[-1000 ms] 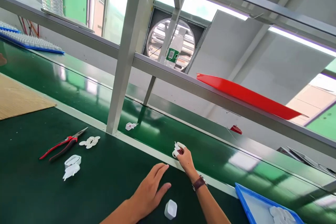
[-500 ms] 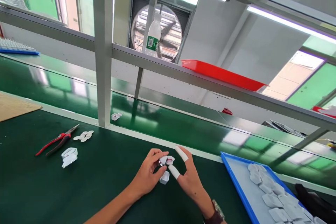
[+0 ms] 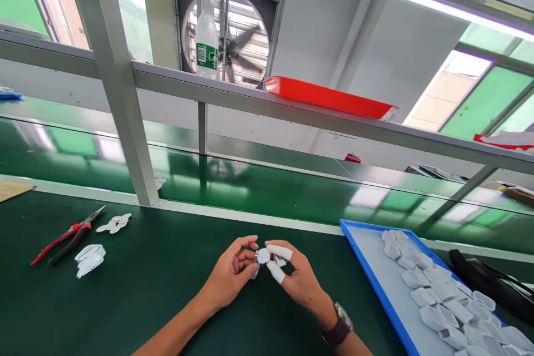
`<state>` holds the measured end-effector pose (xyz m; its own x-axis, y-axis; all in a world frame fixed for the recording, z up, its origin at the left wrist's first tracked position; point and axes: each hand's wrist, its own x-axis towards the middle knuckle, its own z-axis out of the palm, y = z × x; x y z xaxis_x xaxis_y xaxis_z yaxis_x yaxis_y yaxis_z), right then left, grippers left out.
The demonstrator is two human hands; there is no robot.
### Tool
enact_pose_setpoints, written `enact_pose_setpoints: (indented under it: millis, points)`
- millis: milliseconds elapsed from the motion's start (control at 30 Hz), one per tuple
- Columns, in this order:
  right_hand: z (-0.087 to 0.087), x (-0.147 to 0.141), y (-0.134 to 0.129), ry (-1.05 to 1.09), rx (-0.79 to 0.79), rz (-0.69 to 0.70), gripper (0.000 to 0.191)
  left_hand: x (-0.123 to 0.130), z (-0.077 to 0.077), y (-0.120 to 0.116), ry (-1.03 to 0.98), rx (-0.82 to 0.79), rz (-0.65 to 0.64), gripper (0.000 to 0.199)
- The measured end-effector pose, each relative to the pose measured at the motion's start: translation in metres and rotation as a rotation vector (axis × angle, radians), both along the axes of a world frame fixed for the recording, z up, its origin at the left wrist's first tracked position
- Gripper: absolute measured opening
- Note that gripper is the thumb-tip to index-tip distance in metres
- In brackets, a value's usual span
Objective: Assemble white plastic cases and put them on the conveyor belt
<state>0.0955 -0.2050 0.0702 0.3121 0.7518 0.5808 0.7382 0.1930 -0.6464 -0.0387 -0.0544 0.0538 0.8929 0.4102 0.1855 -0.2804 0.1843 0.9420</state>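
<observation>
A small white plastic part (image 3: 263,256) with a bit of metal at its left edge sits between my two hands above the green bench. The curled fingers of my left hand (image 3: 231,275) close on its left side. White finger cots cover the thumb and index finger of my right hand (image 3: 299,277), which pinch the part from the right. Another white piece (image 3: 280,261) shows partly behind the right fingers; whether it is joined to the part I cannot tell. Beneath the left fingertips a white piece (image 3: 255,275) is mostly hidden.
Red-handled pliers (image 3: 75,232), flat white discs (image 3: 114,223) and white plastic housings (image 3: 89,260) lie at left. A blue-rimmed tray (image 3: 367,278) with many white housings stands at right, beside a black item (image 3: 479,270). Shelf post (image 3: 112,78) and rail (image 3: 233,96) rise behind.
My right hand has moved in from beside the part and now pinches it. The part has turned, showing a flat white face. The view has shifted, moving the bench items left.
</observation>
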Motion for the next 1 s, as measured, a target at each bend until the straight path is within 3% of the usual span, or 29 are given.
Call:
enact_pose_setpoints:
  millis: [100,267,400,467,533,633,767,1000]
  points:
    - [-0.006,0.003,-0.002,-0.004,0.028,-0.027,0.038,-0.002,0.0,0.0,0.065,0.184,0.05,0.05]
    - [-0.011,0.01,-0.009,-0.071,0.113,-0.086,0.045,-0.007,-0.005,0.008,0.278,0.721,0.226,0.081]
    - [-0.007,0.012,-0.017,-0.134,0.126,-0.068,0.05,-0.008,-0.012,0.015,0.354,0.87,0.162,0.038]
    - [-0.006,0.01,-0.019,-0.183,0.149,-0.051,0.054,-0.008,-0.013,0.014,0.312,0.829,0.151,0.033]
    - [-0.006,0.006,-0.02,-0.223,0.172,-0.032,0.059,-0.01,-0.01,0.012,0.265,0.728,0.126,0.041]
    - [-0.005,0.0,-0.021,-0.24,0.174,-0.019,0.061,-0.013,-0.001,0.009,0.235,0.406,0.017,0.051]
    - [-0.004,-0.003,-0.025,-0.251,0.192,-0.068,0.06,-0.014,0.009,0.009,0.225,-0.028,-0.154,0.046]
    - [-0.008,-0.009,-0.026,-0.303,0.199,-0.083,0.061,-0.014,0.014,0.01,0.196,-0.331,-0.265,0.046]
